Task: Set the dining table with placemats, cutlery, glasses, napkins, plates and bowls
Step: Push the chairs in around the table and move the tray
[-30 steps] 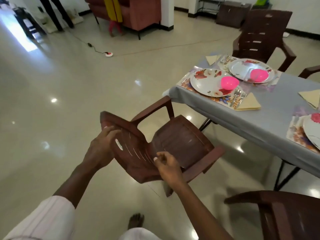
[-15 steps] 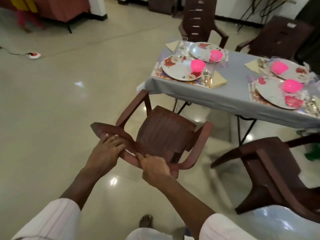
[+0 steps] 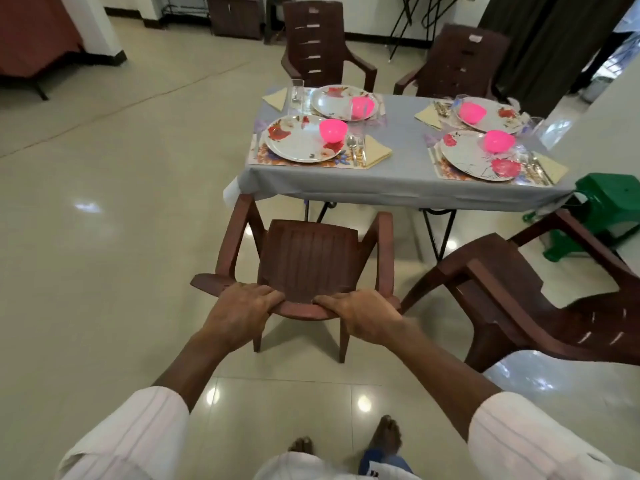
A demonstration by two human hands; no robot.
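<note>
A brown plastic armchair (image 3: 308,258) stands on the floor facing the table's near left place. My left hand (image 3: 239,310) and my right hand (image 3: 360,315) both grip the top edge of its backrest. The table (image 3: 398,181) has a grey cloth and several laid places. The near left place has a floral placemat (image 3: 263,157), a flowered plate (image 3: 298,142), a pink bowl (image 3: 333,130), cutlery (image 3: 355,147) and a yellow napkin (image 3: 377,152). A glass (image 3: 296,91) stands by the far left place.
A second brown chair (image 3: 519,299) sits skewed at my right, near the table's near right place. Two more chairs (image 3: 318,46) stand behind the table. A green stool (image 3: 606,209) lies by the table's right end. Open tiled floor stretches to the left.
The chair has turned from tilted and angled to level on its legs, square to the table. My hands moved from its backrest face to gripping the top edge. My view swung right.
</note>
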